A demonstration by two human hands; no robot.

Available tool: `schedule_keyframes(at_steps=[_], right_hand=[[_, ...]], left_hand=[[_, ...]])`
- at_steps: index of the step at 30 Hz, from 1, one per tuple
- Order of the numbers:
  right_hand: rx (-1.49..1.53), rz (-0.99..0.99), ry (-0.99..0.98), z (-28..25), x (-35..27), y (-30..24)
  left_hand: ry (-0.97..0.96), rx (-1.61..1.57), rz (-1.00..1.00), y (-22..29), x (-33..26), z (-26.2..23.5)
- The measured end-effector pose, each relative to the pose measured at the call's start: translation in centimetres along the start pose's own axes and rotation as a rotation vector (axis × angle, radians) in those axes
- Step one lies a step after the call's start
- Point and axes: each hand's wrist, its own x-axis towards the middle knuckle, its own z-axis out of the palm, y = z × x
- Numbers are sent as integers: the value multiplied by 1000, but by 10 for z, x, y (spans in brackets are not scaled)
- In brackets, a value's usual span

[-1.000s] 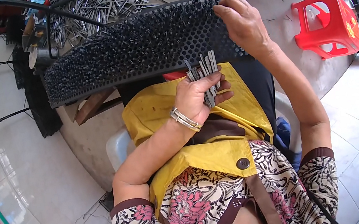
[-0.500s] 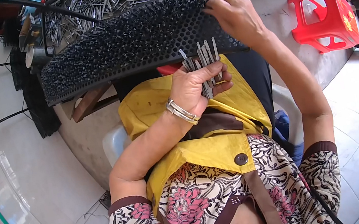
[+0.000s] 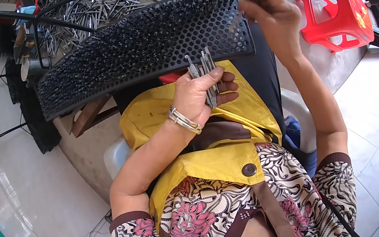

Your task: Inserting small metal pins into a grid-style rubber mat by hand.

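Observation:
My left hand [image 3: 195, 92] is closed round a bundle of thin flat metal strips [image 3: 210, 96], in front of the near edge of a black perforated rack [image 3: 216, 39]. The strips stick out above and below the thumb. Many dark slender pieces stand upright in the rack's holes, dense on the left and sparser toward the right, where bare holes show. Just beyond the rack's right end is my right hand [image 3: 277, 15], its fingers curled together and smeared by motion. Whatever the fingertips hold, if anything, cannot be made out.
A large heap of loose metal strips [image 3: 98, 11] covers the surface behind the rack. At the left stand a metal can [image 3: 33, 69] and black racks with hooked rods [image 3: 4, 135]. A red plastic stool [image 3: 337, 15] stands at the right. A yellow apron [image 3: 148, 105] covers my lap.
My right hand has moved from the rack's far right corner out to the right, past its end. My left hand still grips the strips. The whole view has shifted slightly.

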Motion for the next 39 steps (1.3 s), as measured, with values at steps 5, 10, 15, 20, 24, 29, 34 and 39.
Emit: schedule_keyframes(at_steps=[5,10,15,20,24,29,34,39], right_hand=[[-271,-354,170,11,22,15],[-422,-744,113,18,36,27],[-419,-880,26,22,37,25],[-721,-883,-131,19,30,36],[-861,-879,-135,23,20,33],[-260,-14,-289,19,-27,-5],[133,336,-324,4,-26,-12],[-66,-28,113,-6,3,9]], left_hand=[[12,-67,-63,-1,0,-2],[35,-32,-57,0,-2,-2],[33,-28,-57,0,-5,-2],[22,-13,-57,1,-6,0],[10,-24,-48,2,-5,0],[-62,13,-7,5,-4,4],[-80,78,-8,6,-5,12],[-45,-77,-87,1,-1,1]])
